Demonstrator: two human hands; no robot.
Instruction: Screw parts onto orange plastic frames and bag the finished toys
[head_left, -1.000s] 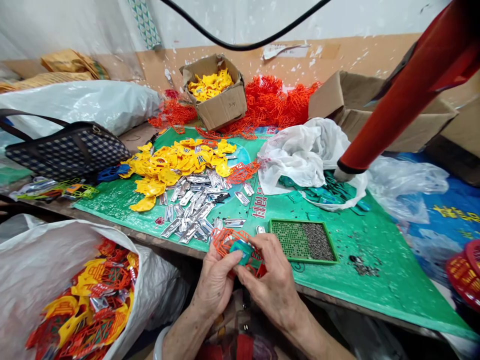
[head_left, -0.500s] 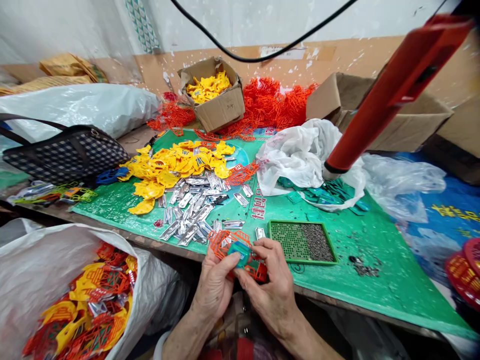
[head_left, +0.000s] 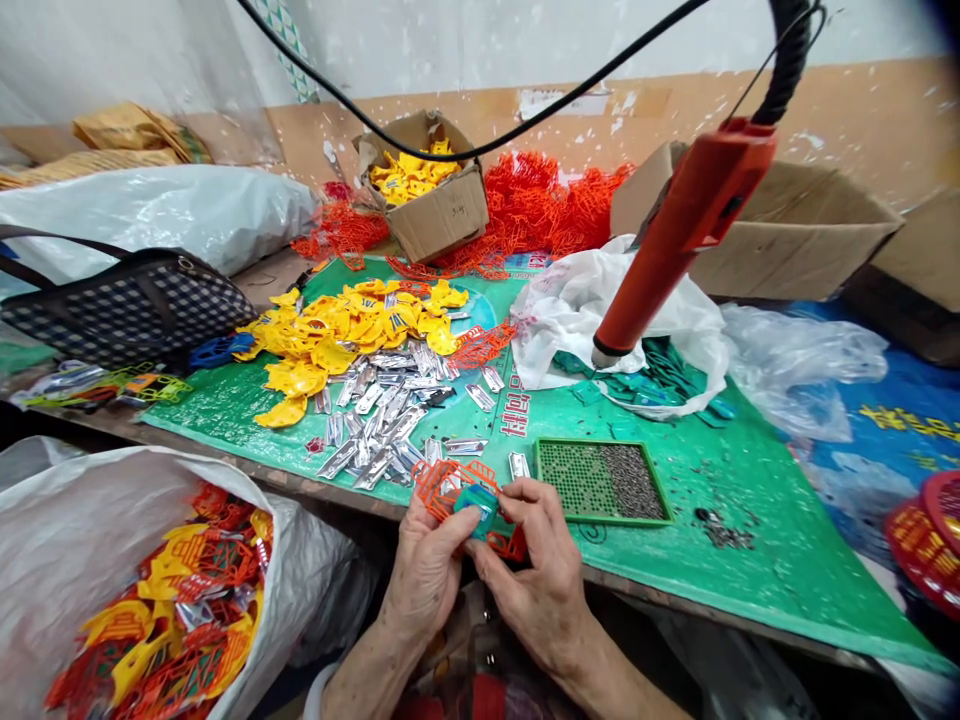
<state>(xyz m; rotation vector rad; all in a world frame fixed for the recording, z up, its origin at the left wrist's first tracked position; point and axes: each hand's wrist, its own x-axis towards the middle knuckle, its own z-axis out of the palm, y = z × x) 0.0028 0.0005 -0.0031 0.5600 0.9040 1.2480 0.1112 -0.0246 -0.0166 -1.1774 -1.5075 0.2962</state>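
Note:
At the table's near edge, my left hand [head_left: 426,570] and my right hand [head_left: 541,580] together pinch an orange plastic lattice piece [head_left: 448,482] with a small teal plastic part [head_left: 477,500] pressed against it. Both hands are closed on this pair. Just beyond them lies a pile of silver metal clips [head_left: 382,425] and a heap of yellow plastic pieces [head_left: 337,335]. A green tray of small screws [head_left: 604,480] sits right of my hands.
An orange power screwdriver [head_left: 679,230] hangs on a cable over the green mat [head_left: 750,530]. A white bag [head_left: 90,540] of finished pieces stands at lower left. Cardboard boxes [head_left: 435,215], orange lattice heaps [head_left: 547,210], plastic bags with teal parts and a checked handbag [head_left: 127,305] surround the work area.
The hanging screwdriver has swung left and more into view. My hands stay at the table edge, working the teal part against the orange piece.

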